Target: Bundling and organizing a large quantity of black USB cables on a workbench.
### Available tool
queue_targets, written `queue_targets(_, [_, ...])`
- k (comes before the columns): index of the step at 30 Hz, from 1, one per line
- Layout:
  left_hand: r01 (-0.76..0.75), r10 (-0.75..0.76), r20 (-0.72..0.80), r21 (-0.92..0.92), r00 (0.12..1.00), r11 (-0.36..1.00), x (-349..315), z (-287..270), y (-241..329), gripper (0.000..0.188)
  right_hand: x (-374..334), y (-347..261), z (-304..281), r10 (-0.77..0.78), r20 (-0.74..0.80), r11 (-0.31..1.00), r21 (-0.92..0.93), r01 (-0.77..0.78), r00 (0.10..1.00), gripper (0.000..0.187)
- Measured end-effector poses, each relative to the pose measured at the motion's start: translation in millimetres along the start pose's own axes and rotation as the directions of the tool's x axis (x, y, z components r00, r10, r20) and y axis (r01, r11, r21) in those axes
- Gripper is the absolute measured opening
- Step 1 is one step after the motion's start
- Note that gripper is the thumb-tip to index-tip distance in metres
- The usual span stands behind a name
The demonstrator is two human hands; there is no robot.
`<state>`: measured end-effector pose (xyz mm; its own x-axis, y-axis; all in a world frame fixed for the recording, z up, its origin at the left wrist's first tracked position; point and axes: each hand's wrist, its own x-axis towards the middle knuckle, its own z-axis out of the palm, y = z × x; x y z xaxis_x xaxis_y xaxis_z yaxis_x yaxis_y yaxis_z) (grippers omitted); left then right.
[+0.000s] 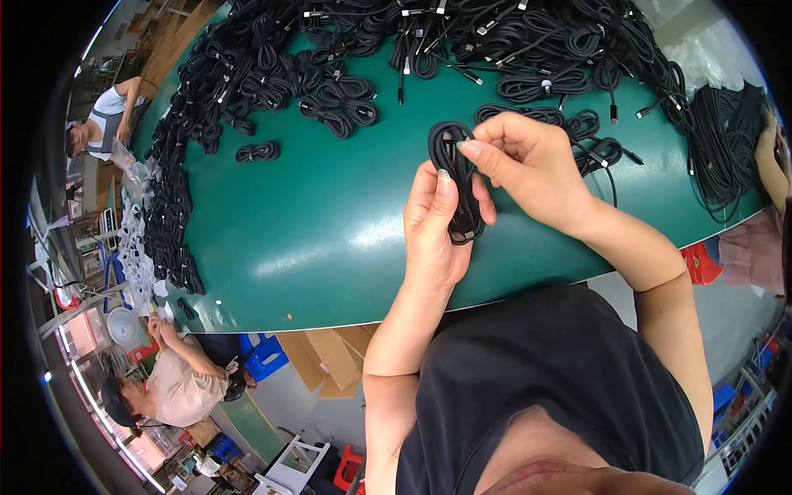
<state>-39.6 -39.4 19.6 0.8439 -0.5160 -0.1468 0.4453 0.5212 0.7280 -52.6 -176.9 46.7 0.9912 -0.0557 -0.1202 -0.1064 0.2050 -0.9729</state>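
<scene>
A black braided charging cable [464, 194], folded into a long bundle, stands upright over the green table. My left hand [437, 219] is closed around the bundle from below, its thumb laid across the front. At the bundle's upper loop, the thumb and index finger of my right hand [524, 161] are pinched together against the cable. Whatever small part lies between those two fingertips is hidden. A metal plug shows inside the upper loop and another at the lower end. Just behind my right hand lie more loose black cables [582, 124] with silver plugs.
Piles of black cables [528, 41] cover the far side of the green table [313, 198], and bundled ones [169, 223] line its left side. One small bundle [258, 152] lies apart. A long hank [718, 148] hangs at the right, near another person's arm. Two people work at the left.
</scene>
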Motion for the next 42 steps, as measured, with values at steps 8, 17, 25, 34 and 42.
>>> queue_targets(8, [0.074, -0.076, -0.020, -0.084, 0.997, 0.994, -1, 0, 0, 0.022, 2, 17, 0, -0.150, -0.078, 0.978, -0.157, 0.137, 0.986, 0.021])
queue_targets(17, [0.225, -0.234, -0.170, -0.070, 0.957, 0.972, -4, 12, 1, 0.061, 29, 13, -8, -0.123, 0.096, 0.963, 0.251, 0.096, 0.988, 0.030])
queue_targets(25, [0.267, -0.271, -0.316, -0.057, 0.909, 0.962, 6, 7, -10, 0.049, 21, 10, 18, -0.070, -0.168, 0.898, 0.418, 0.136, 0.983, 0.031])
queue_targets(34, [0.623, -0.613, -0.148, 0.031, 0.776, 0.782, -18, -10, -14, 0.039, -10, 15, 15, -0.167, -0.021, 0.971, 0.168, 0.168, 0.986, 0.032])
queue_targets(42, [0.660, -0.637, -0.322, -0.048, 0.701, 0.750, -40, -28, 13, 0.047, -14, 30, 19, -0.161, 0.111, 0.987, -0.007, 0.163, 0.981, 0.030])
